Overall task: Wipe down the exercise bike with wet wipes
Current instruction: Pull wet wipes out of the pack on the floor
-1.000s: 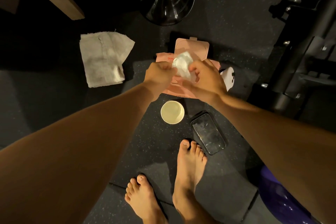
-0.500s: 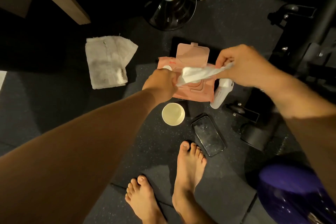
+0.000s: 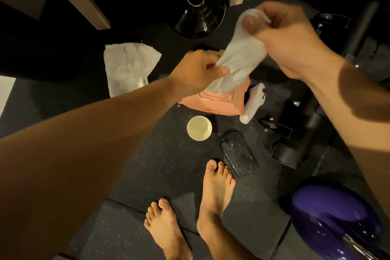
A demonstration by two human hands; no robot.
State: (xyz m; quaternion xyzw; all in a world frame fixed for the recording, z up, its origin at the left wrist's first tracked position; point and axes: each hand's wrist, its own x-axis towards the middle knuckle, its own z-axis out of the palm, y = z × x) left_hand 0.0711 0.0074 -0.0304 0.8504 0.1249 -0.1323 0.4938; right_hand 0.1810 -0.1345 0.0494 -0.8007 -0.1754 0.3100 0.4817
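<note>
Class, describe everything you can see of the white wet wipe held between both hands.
The white wet wipe is thin, soft, crumpled cloth, stretched slantwise. The right hand pinches its upper end; the left hand grips it lower down. Its bottom end meets the open pink wipe pack.

Left arm bare, forearm running from the lower-left frame edge up to centre; left hand (image 3: pixel 196 72) back up, fingers and thumb curled, pinching the lower part of the wet wipe (image 3: pixel 238 59). Right forearm enters from the right edge; right hand (image 3: pixel 282 34) sits higher than the left, thumb pressed against fingers on the wipe's top end. Feet bare, right foot (image 3: pixel 215 192) ahead of left foot (image 3: pixel 166 230).
</note>
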